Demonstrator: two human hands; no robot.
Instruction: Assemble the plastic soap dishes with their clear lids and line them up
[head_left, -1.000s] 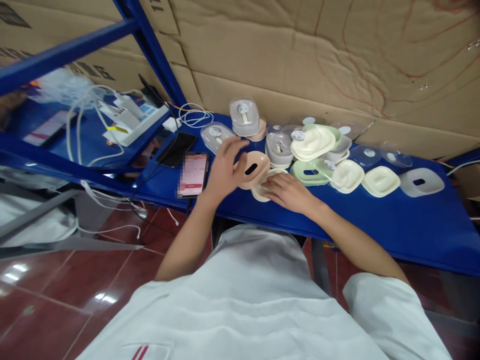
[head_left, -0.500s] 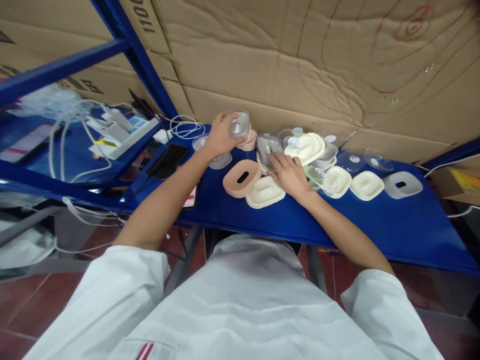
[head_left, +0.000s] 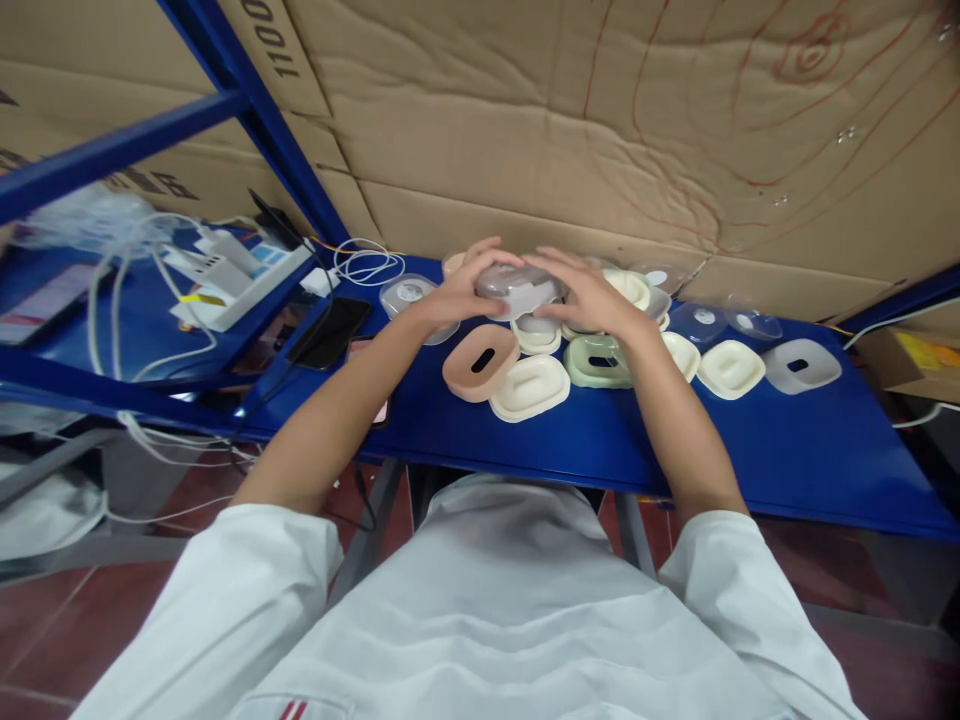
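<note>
Cardboard lines the wall behind our blue shelf (head_left: 750, 460) – both our hands are up over the pile of soap-dish parts. Our left hand (head_left: 454, 290) and right hand (head_left: 592, 292) curl their fingers around a clear plastic box (head_left: 517, 283), gripping it from either side, held above the pink tray (head_left: 480, 360) and cream tray (head_left: 529, 386)

1 head-worn view, forward and down, close over the blue table (head_left: 750, 450).
</note>
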